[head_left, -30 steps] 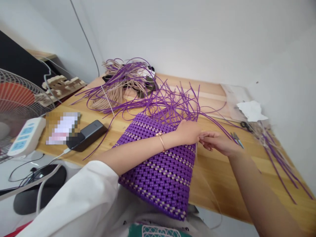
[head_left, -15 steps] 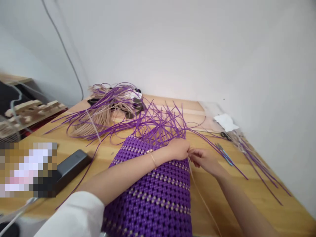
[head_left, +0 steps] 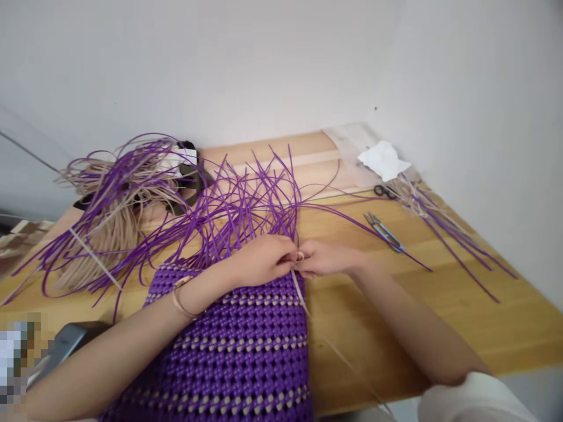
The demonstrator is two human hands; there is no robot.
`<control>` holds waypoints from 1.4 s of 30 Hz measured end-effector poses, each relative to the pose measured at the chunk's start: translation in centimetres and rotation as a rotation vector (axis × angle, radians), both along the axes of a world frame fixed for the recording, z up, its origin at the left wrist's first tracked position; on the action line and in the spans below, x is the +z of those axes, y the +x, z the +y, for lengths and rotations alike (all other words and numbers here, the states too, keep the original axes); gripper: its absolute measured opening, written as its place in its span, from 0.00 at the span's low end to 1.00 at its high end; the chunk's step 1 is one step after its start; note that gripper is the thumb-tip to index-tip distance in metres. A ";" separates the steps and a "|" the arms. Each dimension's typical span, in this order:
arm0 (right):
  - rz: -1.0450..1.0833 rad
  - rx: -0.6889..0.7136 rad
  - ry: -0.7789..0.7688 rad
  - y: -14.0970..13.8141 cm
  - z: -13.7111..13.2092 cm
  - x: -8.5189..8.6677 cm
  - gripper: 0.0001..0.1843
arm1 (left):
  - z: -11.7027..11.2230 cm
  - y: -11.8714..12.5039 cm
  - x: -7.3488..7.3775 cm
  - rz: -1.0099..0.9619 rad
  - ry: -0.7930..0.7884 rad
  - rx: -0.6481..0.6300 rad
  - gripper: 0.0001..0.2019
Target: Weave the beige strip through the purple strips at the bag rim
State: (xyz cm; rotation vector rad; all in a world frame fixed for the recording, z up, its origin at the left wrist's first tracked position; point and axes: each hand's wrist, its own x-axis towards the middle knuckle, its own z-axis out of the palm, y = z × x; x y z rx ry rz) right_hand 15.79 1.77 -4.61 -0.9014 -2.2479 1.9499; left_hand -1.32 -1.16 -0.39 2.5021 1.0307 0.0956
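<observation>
A woven purple basket (head_left: pixel 246 346) with beige-dotted rows stands close to me, long loose purple strands (head_left: pixel 246 205) fanning from its far edge. At its upper right corner both hands meet. My left hand (head_left: pixel 268 258) lies across the top of the weave, fingers pinched at the corner. Against its fingertips, my right hand (head_left: pixel 325 258) is closed too, thumb and fingers pressed together. A beige strand (head_left: pixel 299 293) hangs from between the fingers and runs down past the basket's right side. Which hand grips it more firmly is hidden.
Blue-handled thread snips (head_left: pixel 385 231) lie right of the hands. Beyond are black-handled scissors (head_left: pixel 383 191), a white crumpled paper (head_left: pixel 385 160) and a bundle of cut strands (head_left: pixel 448 234). A big heap of beige and purple strands (head_left: pixel 109 217) fills the left. A dark box (head_left: pixel 73 346) sits near left.
The view has swung right, so basket and hands appear further left. Both hands stay together at the basket's corner, with the right hand now closer against the left.
</observation>
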 end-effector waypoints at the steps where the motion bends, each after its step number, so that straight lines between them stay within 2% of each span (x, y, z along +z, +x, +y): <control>1: 0.042 -0.035 -0.098 -0.2 0.0 -0.3 0.10 | 0.1 -0.1 0.1 -0.019 -0.029 0.015 0.07; 4: 0.226 -0.231 -0.413 -0.7 -0.3 -1.8 0.05 | 0.4 -0.4 0.5 -0.074 -0.102 0.066 0.06; 6: 0.320 -0.331 -0.537 -0.9 -0.6 -2.8 0.10 | 0.4 -0.6 0.5 -0.106 -0.129 0.090 0.06; 9: 0.393 -0.391 -0.594 -0.7 -0.6 -4.0 0.14 | 0.4 -0.7 0.5 -0.137 -0.147 0.115 0.05; 15: 0.483 -0.321 -0.624 -0.2 0.1 -5.1 0.15 | 0.6 -0.9 0.2 -0.180 -0.198 0.150 0.05; 18: 0.455 -0.339 -0.544 -0.4 0.1 -5.1 0.16 | 0.5 -1.0 0.5 -0.167 -0.168 0.103 0.06; 22: 0.455 -0.362 -0.331 -0.8 0.0 -4.4 0.17 | 0.3 -0.9 1.0 -0.065 -0.103 0.070 0.08; 25: 0.394 -0.258 -0.136 -0.6 0.2 -3.5 0.13 | 0.2 -0.7 1.3 -0.020 -0.078 0.052 0.09; 28: 0.322 -0.172 0.125 -0.1 0.5 -2.5 0.07 | 0.1 -0.6 1.5 0.011 -0.060 0.048 0.09; 30: 0.282 -0.104 0.225 0.2 0.7 -2.0 0.08 | 0.0 -0.6 1.6 0.025 -0.043 0.041 0.10; 32: 0.253 -0.074 0.223 0.5 0.8 -1.6 0.08 | 0.0 -0.5 1.7 0.028 -0.024 0.032 0.10; 36: 0.248 -0.127 0.140 0.9 0.9 -1.2 0.09 | -0.3 -0.4 1.8 0.023 0.003 0.029 0.10; 39: 0.201 -0.030 0.145 1.0 0.7 -0.5 0.11 | -0.3 -0.5 1.6 0.010 0.018 0.033 0.10; 42: 0.150 0.052 0.229 0.8 0.7 0.5 0.14 | -0.3 -0.4 1.3 0.004 0.067 0.023 0.11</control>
